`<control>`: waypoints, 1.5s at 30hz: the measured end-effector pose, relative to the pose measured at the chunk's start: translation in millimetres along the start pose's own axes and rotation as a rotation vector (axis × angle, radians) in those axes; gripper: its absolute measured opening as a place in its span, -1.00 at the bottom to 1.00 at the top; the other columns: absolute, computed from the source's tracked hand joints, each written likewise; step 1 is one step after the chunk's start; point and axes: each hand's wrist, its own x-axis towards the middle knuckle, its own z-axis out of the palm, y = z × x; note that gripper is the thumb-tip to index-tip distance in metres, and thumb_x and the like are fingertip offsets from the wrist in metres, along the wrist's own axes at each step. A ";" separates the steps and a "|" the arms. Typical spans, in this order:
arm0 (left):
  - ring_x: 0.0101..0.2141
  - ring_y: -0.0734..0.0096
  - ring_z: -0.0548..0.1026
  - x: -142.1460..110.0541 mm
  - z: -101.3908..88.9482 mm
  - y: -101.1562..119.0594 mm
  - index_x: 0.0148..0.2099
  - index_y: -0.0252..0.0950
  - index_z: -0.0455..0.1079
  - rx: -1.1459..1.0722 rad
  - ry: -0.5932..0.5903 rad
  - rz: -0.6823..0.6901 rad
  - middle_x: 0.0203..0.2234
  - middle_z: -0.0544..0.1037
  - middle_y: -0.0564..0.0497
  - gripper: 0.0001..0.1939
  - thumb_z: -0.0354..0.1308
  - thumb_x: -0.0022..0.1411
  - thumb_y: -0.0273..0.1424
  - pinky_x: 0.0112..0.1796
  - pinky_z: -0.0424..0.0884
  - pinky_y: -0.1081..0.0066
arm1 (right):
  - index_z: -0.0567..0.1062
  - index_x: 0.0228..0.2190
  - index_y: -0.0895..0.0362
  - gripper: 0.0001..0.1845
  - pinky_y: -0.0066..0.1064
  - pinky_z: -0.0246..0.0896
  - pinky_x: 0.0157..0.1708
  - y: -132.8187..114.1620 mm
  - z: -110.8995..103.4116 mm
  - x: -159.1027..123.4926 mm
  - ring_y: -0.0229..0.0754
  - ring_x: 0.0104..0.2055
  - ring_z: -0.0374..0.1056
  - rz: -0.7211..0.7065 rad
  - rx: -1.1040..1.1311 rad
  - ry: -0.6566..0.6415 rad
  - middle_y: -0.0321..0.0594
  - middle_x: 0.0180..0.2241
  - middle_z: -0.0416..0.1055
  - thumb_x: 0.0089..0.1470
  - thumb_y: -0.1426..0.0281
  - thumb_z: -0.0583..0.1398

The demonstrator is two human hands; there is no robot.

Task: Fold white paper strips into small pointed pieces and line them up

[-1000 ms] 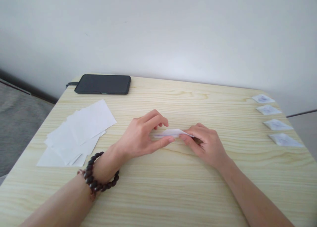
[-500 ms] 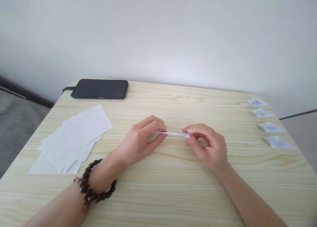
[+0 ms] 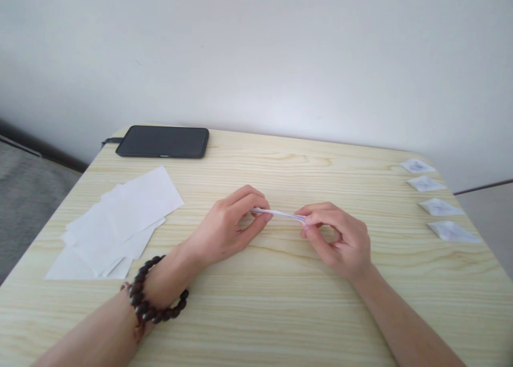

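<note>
Between my two hands a narrow folded piece of white paper (image 3: 282, 214) is held nearly edge-on, a little above the table or on it; I cannot tell which. My left hand (image 3: 236, 220) pinches its left end between thumb and fingers. At the other end, my right hand (image 3: 336, 236) grips the paper with thumb and index finger, and the layers look slightly parted there. Dark beads (image 3: 140, 292) circle my left wrist. Part of the paper is hidden behind the fingers.
Loose white sheets (image 3: 120, 217) lie overlapped on the left of the wooden table (image 3: 256, 313). A black phone (image 3: 163, 141) with a cable plugged in rests at the back left. Several folded paper boats (image 3: 441, 207) line the right edge. A white wall (image 3: 256, 57) stands behind.
My right fingertips have shifted slightly on the paper's right end, where the layers now look more spread. My left hand keeps its pinch almost unmoved.
</note>
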 end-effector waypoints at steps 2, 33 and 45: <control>-0.32 0.52 0.43 -0.3 0.2 -0.5 -0.21 -0.32 0.37 0.008 -0.004 0.006 -0.30 0.45 -0.02 -0.95 0.09 0.28 -0.51 -0.29 0.40 0.52 | 0.40 -0.32 0.05 -0.77 -0.44 0.38 -0.44 -1.2 -0.3 -0.2 -0.23 -0.32 0.47 0.033 -0.028 0.004 -0.23 -0.35 0.51 0.04 0.62 0.18; -0.38 0.44 0.43 -0.2 4.9 6.6 -0.19 -0.27 0.43 0.323 0.105 0.310 -0.40 0.57 0.05 -0.87 0.19 0.20 -0.54 -0.33 0.27 0.36 | 0.43 -0.28 0.07 -0.81 -0.57 0.35 -0.53 -2.5 9.8 -1.1 -0.35 -0.51 0.48 -0.098 -0.230 0.075 -0.34 -0.38 0.59 0.08 0.57 0.24; -0.39 0.43 0.42 0.6 6.0 9.0 -0.22 -0.26 0.47 0.245 0.124 0.260 -0.42 0.57 0.04 -0.86 0.17 0.18 -0.55 -0.32 0.31 0.35 | 0.50 -0.25 0.13 -0.84 -0.60 0.35 -0.44 -6.5 8.4 2.7 -0.37 -0.51 0.49 -0.190 -0.384 0.040 -0.36 -0.47 0.59 0.09 0.54 0.26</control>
